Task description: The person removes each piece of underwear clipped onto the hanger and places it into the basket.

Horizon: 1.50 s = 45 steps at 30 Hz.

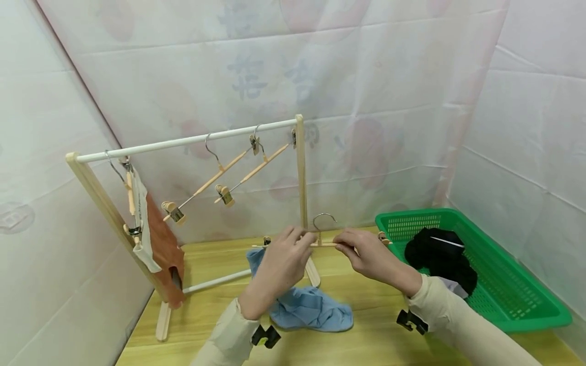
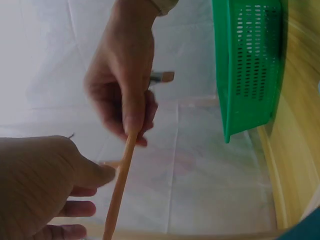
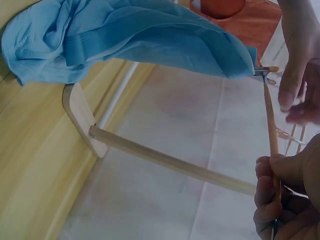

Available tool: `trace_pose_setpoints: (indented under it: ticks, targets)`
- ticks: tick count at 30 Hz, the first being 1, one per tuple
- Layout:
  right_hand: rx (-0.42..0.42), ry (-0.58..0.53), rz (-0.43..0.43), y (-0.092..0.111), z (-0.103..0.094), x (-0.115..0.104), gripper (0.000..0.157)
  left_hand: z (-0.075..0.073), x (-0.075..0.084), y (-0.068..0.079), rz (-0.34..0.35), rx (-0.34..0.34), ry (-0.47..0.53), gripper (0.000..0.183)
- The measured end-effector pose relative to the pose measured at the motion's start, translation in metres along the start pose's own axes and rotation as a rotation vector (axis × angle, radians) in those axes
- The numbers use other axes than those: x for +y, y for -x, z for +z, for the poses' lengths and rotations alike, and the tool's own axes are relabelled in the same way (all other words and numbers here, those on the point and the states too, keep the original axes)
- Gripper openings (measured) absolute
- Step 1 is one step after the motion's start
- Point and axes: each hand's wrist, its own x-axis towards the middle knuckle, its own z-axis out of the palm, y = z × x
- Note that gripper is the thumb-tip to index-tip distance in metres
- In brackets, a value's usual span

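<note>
In midair, hanger (image 1: 327, 245) crosswise, hook (image 1: 324, 213) upward

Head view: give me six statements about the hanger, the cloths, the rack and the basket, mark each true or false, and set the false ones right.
1. The right hand grips the hanger. True.
2. The blue cloth is clipped to the hanger. True.
3. The blue cloth is at the hanger's right end. False: it is at the left end.
4. The orange cloth hangs at the left end of the rack. True.
5. The basket stands left of the rack. False: it stands to the right.
6. The basket has nothing in it. False: it holds black cloth.
</note>
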Motion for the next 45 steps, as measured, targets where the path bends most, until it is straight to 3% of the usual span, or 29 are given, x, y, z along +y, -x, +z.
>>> trace_pose_setpoints:
  ticks: [4, 7, 17, 25, 36, 45]
  targets:
    - [-0.011, 0.008, 0.026, 0.002, -0.004, 0.003, 0.01, -0.006, -0.017, 0.007, -0.04, 0.066, 0.03, 0.024]
    - [-0.013, 0.003, 0.035, 0.004, -0.007, 0.006, 0.01, -0.009, -0.031, 0.013, -0.068, 0.079, 0.048, 0.023]
    - [-0.004, 0.0, 0.038, 0.009, -0.013, 0.009, 0.011, -0.016, -0.048, 0.027, -0.202, 0.003, 0.133, 0.023]
    - [-0.009, -0.004, 0.03, 0.015, -0.013, 0.013, 0.012, -0.013, -0.052, 0.028, -0.188, 0.015, 0.231, 0.022]
    - [-0.036, -0.02, 0.053, 0.016, -0.018, 0.016, 0.012, -0.004, -0.058, 0.027, -0.071, 0.101, 0.283, 0.02]
    - [-0.034, -0.012, 0.056, 0.013, -0.019, 0.017, 0.012, 0.001, -0.061, 0.027, -0.059, 0.155, 0.329, 0.02]
